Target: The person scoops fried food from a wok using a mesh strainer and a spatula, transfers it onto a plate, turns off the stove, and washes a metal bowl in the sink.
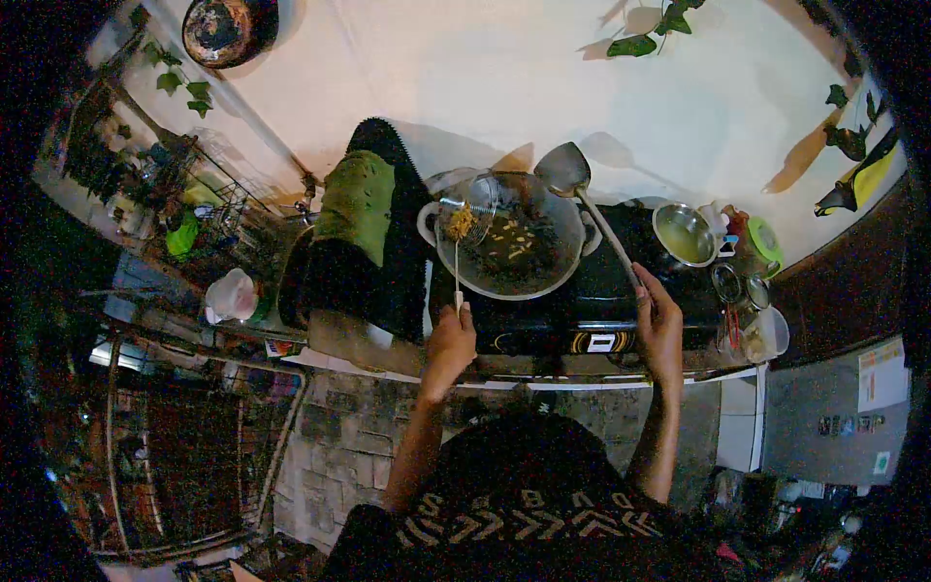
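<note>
My left hand (452, 347) is closed around the handle of a wire strainer (475, 208). Golden fried pieces (461, 223) lie in its mesh, which is over the left side of a wok (524, 281). More pale pieces (514, 238) float in the dark oil in the wok. In my right hand (659, 320) is the long handle of a spatula (562, 171). Its broad metal blade is raised above the wok's right rim, near the wall. The wok sits on a black gas stove (601, 320).
Right of the stove top is a metal bowl (685, 234) with yellowish liquid, beside a green lid (765, 244) and a clear plastic container (766, 335). A green cloth (359, 209) drapes over a dark form on the left. A dish rack (208, 184) stands further left.
</note>
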A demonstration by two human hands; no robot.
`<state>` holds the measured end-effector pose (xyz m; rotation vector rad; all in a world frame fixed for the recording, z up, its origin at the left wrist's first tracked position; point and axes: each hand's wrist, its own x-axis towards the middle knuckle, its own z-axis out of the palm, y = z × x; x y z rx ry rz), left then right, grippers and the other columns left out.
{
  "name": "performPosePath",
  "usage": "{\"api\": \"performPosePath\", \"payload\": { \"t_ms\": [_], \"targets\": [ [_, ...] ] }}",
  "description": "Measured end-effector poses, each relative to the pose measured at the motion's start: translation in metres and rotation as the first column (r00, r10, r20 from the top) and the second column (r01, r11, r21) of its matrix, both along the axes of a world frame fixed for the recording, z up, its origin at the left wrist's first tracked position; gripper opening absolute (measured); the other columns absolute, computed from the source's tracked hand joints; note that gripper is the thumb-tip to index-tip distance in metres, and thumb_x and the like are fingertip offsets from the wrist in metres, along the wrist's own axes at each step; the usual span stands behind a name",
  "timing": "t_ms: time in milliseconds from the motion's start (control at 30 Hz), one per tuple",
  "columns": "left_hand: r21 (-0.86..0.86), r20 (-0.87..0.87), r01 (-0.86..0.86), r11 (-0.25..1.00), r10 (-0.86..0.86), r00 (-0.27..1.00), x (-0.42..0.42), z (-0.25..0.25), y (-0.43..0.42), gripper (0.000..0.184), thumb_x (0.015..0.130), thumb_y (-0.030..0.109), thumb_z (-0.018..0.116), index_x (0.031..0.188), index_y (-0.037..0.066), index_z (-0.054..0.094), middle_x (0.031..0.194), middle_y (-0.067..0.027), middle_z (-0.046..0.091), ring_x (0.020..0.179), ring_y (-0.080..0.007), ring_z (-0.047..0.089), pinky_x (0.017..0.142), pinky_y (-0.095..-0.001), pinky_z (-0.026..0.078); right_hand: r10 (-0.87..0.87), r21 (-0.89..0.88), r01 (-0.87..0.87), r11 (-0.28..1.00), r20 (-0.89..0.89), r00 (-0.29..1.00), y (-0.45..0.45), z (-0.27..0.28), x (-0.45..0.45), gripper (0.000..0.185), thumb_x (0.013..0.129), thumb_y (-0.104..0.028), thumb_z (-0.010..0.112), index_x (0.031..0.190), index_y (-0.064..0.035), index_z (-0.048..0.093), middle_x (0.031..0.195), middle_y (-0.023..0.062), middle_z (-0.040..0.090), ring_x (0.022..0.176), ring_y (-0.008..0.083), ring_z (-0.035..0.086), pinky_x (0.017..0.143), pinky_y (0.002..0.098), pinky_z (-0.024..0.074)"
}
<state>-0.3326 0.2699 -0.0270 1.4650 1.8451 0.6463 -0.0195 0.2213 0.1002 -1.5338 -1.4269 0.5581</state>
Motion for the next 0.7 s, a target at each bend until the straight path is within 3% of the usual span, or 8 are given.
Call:
{"api": "performPosePath", "payload": {
  "t_ms": [33, 267, 367, 467, 533, 567, 633, 700],
  "targets": [
    [0.098, -0.2, 0.045, 0.994, -0.025, 0.979, 0.005, 0.002, 0.001, 0.044, 0.102, 0.037, 0.039, 0.103, -0.005, 0.051, 0.087, -0.0323, 0.065, 0.081, -0.0509, 0.063, 0.072, -0.0571, 0.051, 0.0, -0.009, 0.0, 1.0, -0.01, 1.0, -0.001, 0.001, 0.0, 0.035, 0.103, -0.017, 0.048, 0.131, 0.0018, 0.057, 0.127, 0.0152, 0.063, 0.118, 0.02, 0.057, 0.102, 0.0318, 0.0409],
    [-0.005, -0.307, 0.128, 0.992, -0.123, 0.944, 0.021, -0.003, -0.01, 0.044, 0.102, 0.038, 0.039, 0.104, -0.005, 0.052, 0.084, -0.0308, 0.066, 0.077, -0.0454, 0.066, 0.067, -0.0532, 0.054, -0.046, -0.034, 0.046, 0.998, -0.01, 0.999, -0.014, 0.008, 0.002, 0.036, 0.103, -0.02, 0.048, 0.13, 0.0023, 0.057, 0.128, 0.0162, 0.062, 0.121, 0.0218, 0.056, 0.104, 0.0328, 0.0393],
    [0.278, -0.277, 0.334, 0.901, -0.258, 0.925, 0.017, -0.041, -0.021, 0.045, 0.102, 0.04, 0.04, 0.105, -0.004, 0.052, 0.079, -0.0274, 0.066, 0.072, -0.0369, 0.07, 0.057, -0.0484, 0.054, -0.059, -0.064, 0.058, 0.996, -0.022, 0.998, -0.016, 0.011, 0.005, 0.037, 0.103, -0.021, 0.048, 0.13, 0.0022, 0.057, 0.128, 0.0162, 0.062, 0.121, 0.0219, 0.056, 0.104, 0.0329, 0.0389],
    [0.221, 0.002, 0.308, 0.925, -0.316, 0.949, 0.027, -0.033, -0.025, 0.042, 0.102, 0.042, 0.042, 0.103, 0.0, 0.05, 0.069, -0.0163, 0.061, 0.055, -0.0249, 0.064, 0.045, -0.0406, 0.05, -0.046, -0.014, 0.046, 0.999, -0.017, 0.999, -0.016, 0.008, 0.009, 0.036, 0.103, -0.021, 0.048, 0.13, 0.0019, 0.057, 0.127, 0.016, 0.063, 0.121, 0.0219, 0.056, 0.105, 0.0333, 0.0383],
    [-0.296, 0.554, 0.096, 0.95, 0.088, 0.828, 0.037, -0.006, -0.022, 0.036, 0.102, 0.041, 0.043, 0.1, 0.006, 0.048, 0.063, -0.0042, 0.048, 0.043, -0.0168, 0.048, 0.038, -0.0319, 0.04, -0.043, -0.015, 0.043, 0.999, -0.018, 0.999, -0.016, 0.014, 0.008, 0.036, 0.103, -0.02, 0.048, 0.13, 0.002, 0.057, 0.127, 0.0157, 0.063, 0.121, 0.0217, 0.056, 0.105, 0.0334, 0.0381],
    [-0.295, 0.557, 0.096, 0.951, 0.09, 0.826, 0.036, 0.002, -0.023, 0.036, 0.102, 0.041, 0.043, 0.1, 0.006, 0.048, 0.063, -0.0042, 0.048, 0.043, -0.0168, 0.048, 0.038, -0.0319, 0.04, -0.04, -0.014, 0.04, 0.999, -0.02, 0.999, -0.016, 0.016, 0.008, 0.036, 0.103, -0.02, 0.048, 0.13, 0.002, 0.057, 0.127, 0.0155, 0.063, 0.121, 0.0215, 0.056, 0.105, 0.0335, 0.0379],
    [-0.322, 0.84, 0.236, 0.917, 0.161, 0.518, 0.028, 0.021, -0.023, 0.031, 0.103, 0.041, 0.045, 0.099, 0.01, 0.046, 0.063, 0.002, 0.039, 0.042, -0.0104, 0.035, 0.037, -0.027, 0.03, -0.037, -0.01, 0.037, 0.999, -0.03, 0.999, -0.014, 0.014, 0.011, 0.036, 0.103, -0.02, 0.048, 0.13, 0.0021, 0.057, 0.128, 0.0151, 0.062, 0.121, 0.0212, 0.056, 0.105, 0.0333, 0.0377],
    [-0.404, 0.83, 0.188, 0.895, 0.272, 0.488, 0.026, 0.05, -0.024, 0.03, 0.103, 0.041, 0.045, 0.099, 0.011, 0.046, 0.063, 0.0024, 0.039, 0.042, -0.0094, 0.035, 0.037, -0.0262, 0.028, -0.037, -0.009, 0.036, 0.999, -0.042, 0.998, -0.012, 0.012, 0.014, 0.036, 0.103, -0.02, 0.048, 0.13, 0.0021, 0.057, 0.128, 0.0147, 0.062, 0.12, 0.0209, 0.056, 0.105, 0.0331, 0.0376]
  ]
}}
